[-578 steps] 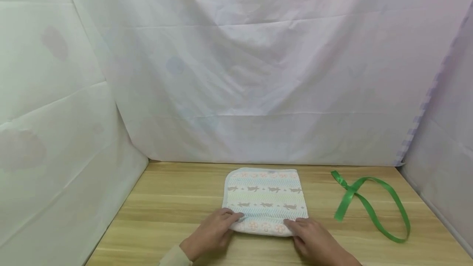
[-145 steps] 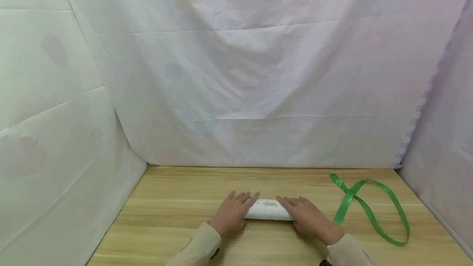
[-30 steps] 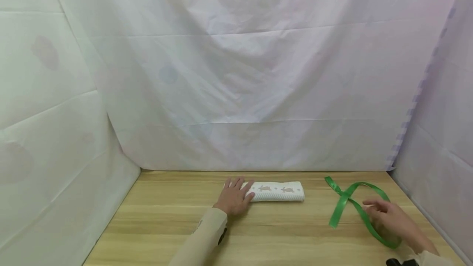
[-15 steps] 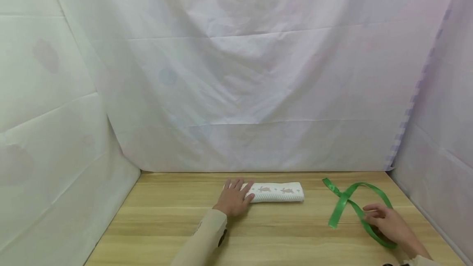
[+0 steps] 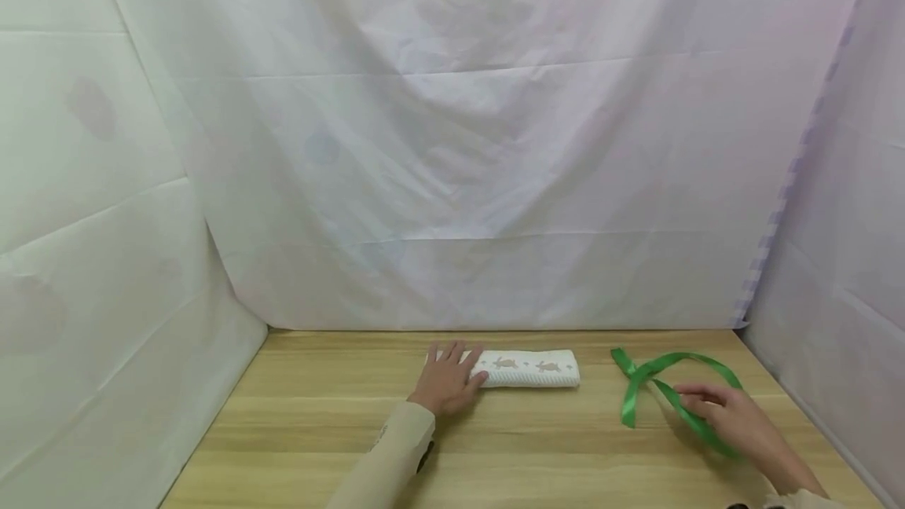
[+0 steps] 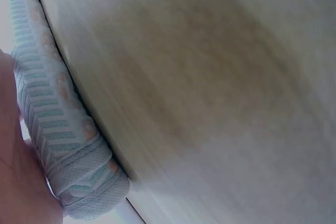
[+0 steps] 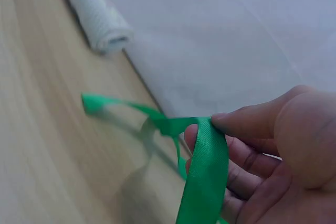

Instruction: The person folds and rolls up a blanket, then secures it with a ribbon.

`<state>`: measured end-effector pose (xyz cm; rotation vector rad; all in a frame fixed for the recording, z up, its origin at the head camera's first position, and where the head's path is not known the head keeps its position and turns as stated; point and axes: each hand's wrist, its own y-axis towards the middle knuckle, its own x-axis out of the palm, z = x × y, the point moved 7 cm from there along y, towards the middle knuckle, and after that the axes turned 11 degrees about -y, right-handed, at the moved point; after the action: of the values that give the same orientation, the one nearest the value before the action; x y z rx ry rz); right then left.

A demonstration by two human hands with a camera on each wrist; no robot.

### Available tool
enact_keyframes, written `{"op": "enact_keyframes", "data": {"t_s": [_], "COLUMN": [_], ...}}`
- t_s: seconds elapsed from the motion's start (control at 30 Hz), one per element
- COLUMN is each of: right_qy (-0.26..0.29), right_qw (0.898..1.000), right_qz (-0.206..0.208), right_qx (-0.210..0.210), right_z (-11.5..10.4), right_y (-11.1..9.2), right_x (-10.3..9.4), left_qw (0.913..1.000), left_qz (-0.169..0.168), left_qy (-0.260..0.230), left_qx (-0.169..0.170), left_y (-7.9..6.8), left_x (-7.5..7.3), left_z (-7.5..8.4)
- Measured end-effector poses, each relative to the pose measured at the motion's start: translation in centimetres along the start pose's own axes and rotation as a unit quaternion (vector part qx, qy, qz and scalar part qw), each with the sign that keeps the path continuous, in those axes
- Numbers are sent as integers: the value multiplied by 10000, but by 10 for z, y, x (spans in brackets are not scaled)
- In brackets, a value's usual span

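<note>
A white cloth [image 5: 526,368] with brown turtle figures lies rolled up at the back middle of the table. My left hand [image 5: 448,383] rests on the roll's left end with its fingers spread. In the left wrist view the rolled cloth [image 6: 63,114] shows teal stripes and a bound edge beside the palm. At the right, my right hand [image 5: 731,419] pinches a green satin ribbon [image 5: 696,422] between thumb and fingers. The right wrist view shows the ribbon [image 7: 205,177] lifted at the pinch, its far end hanging toward the wood.
The wood-grain table [image 5: 537,454] ends at the back against a hanging white sheet [image 5: 452,179]. More white sheeting stands along the left side [image 5: 106,258] and the right side [image 5: 841,273].
The cloth, flat at first, is now a roll. My right hand went from the roll to the ribbon, took hold of it and raised it slightly leftward. The left hand stays on the roll.
</note>
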<state>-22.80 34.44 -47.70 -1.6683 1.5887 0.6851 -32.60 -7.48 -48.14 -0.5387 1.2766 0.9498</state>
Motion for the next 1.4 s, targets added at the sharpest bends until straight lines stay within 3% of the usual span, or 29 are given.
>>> {"op": "enact_keyframes", "data": {"t_s": [0.17, 0.3, 0.47, 0.57, 0.67, 0.8, 1.0, 1.1, 1.23, 1.4], "right_qy": [383, 1017, 1549, 1793, 2018, 2118, 2356, 2463, 2574, 2678], "right_qw": [9984, 9931, 9817, 9718, 9562, 9323, 8914, 8834, 8885, 8910], "right_qz": [85, -84, -398, -652, -935, -1147, -1554, -1738, -1961, -2105], "right_qx": [-415, -573, -1037, -1389, -1905, -2700, -3545, -3589, -3252, -3002], "right_z": [-36, -66, -101, -121, -143, -174, -212, -222, -224, -221], "right_y": [-6, -10, -14, -16, -20, -26, -35, -37, -37, -39], "right_x": [-6, -7, -2, 5, 13, 24, 45, 54, 63, 68], "left_qw": [9999, 10000, 9957, 9857, 9660, 9274, 8552, 8177, 7904, 7864], "left_qz": [46, 22, -12, -143, -421, -782, -1702, -1988, -1998, -1800], "left_qy": [112, -39, -836, -1534, -2448, -3562, -4811, -5312, -5714, -5878], "left_qx": [-33, -8, 410, 689, 713, 830, 903, 985, 946, 597], "left_y": [1, 3, 6, 4, 1, -3, -18, -27, -36, -47], "left_x": [-2, -10, -22, -26, -30, -37, -42, -43, -45, -50], "left_z": [2, 15, 43, 62, 79, 101, 118, 119, 113, 98]}}
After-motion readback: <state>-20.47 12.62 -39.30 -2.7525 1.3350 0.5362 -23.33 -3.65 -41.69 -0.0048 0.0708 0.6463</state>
